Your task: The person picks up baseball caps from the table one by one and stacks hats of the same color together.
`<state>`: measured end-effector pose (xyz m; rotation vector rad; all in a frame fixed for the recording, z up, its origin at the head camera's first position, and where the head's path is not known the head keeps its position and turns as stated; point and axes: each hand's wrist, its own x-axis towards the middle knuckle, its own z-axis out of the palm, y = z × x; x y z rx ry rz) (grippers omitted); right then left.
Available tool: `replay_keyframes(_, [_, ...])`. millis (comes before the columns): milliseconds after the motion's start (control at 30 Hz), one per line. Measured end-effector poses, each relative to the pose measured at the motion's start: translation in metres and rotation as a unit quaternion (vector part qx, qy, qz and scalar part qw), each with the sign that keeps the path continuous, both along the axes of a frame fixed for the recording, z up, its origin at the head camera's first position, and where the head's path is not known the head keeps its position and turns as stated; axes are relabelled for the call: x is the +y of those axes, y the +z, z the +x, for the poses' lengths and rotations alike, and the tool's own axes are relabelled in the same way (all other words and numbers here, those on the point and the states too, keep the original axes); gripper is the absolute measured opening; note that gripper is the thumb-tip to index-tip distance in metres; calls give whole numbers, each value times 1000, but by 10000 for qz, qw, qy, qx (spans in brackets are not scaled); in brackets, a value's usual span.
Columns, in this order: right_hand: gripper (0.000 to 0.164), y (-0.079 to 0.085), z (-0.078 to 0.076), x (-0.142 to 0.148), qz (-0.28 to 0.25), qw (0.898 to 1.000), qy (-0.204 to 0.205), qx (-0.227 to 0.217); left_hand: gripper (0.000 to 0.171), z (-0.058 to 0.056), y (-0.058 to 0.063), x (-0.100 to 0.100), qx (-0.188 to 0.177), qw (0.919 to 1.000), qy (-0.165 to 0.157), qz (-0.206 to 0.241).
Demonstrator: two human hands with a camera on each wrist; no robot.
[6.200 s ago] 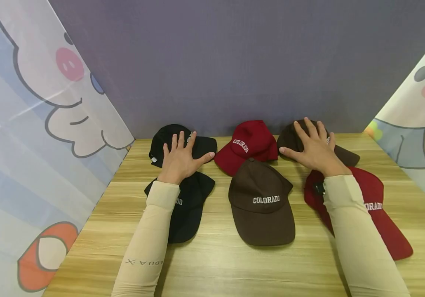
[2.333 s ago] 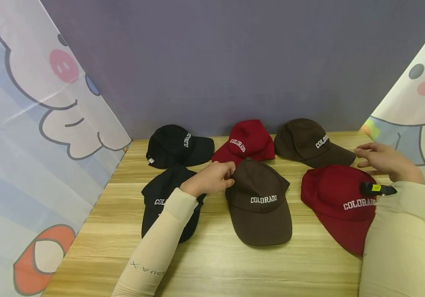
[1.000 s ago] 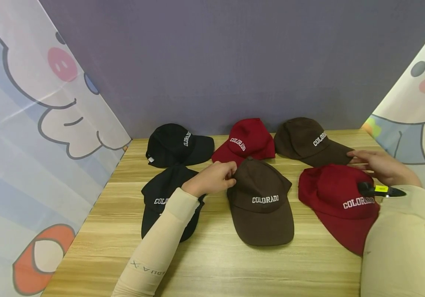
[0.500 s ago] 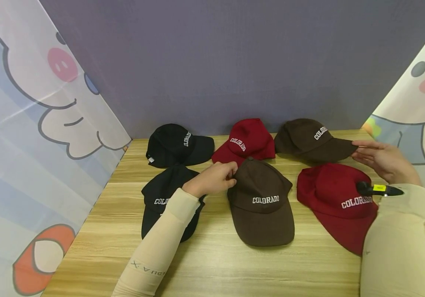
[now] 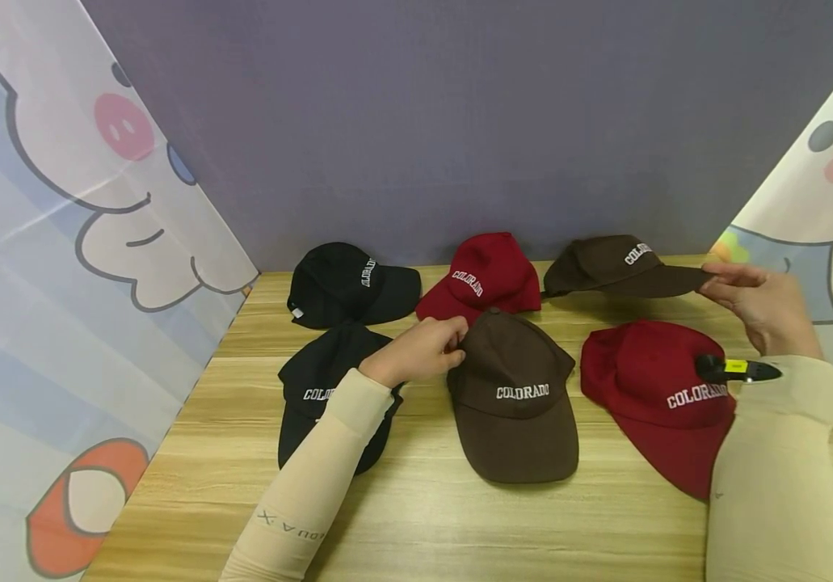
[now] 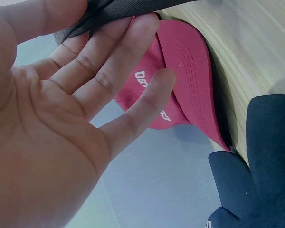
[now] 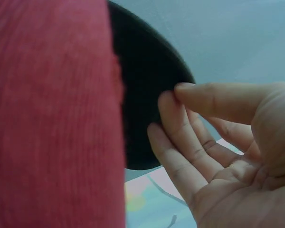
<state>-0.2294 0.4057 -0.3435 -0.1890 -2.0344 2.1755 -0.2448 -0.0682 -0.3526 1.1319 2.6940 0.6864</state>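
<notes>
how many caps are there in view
6. Back row, left to right: rear black cap, rear red cap, rear brown cap. Front row, left to right: front black cap, front brown cap, front red cap. Any tucked underneath would be hidden.

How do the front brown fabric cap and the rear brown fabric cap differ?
The front brown fabric cap aims its brim toward the viewer; the rear brown fabric cap aims its brim rightward, tipped up. The front cap's white lettering reads whole, COLORADO; the rear cap's shows only partly. The left hand pinches the front cap's side; the right hand pinches the rear cap's brim. Both are brown with white lettering.
</notes>
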Motion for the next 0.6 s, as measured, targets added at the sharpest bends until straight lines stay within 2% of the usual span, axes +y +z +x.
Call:
replay_keyframes(133, [27,1,-1,-1,863,9958,-301,79,11,0,-1,1,16,10000,-11,-5])
replay_keyframes(267, [28,4,0,-3,1873,9802,-586,270,11,1,-1,1,7,10000,5,2])
replay_keyframes(467, [27,8,0,-7,2558,9614,-881,508,11,2,-1,3,128,9999,-53,66])
replay_keyframes(600, [21,11,1,-10,3043,9455,-1055,468,10,2,-1,4,207,9997,-92,101])
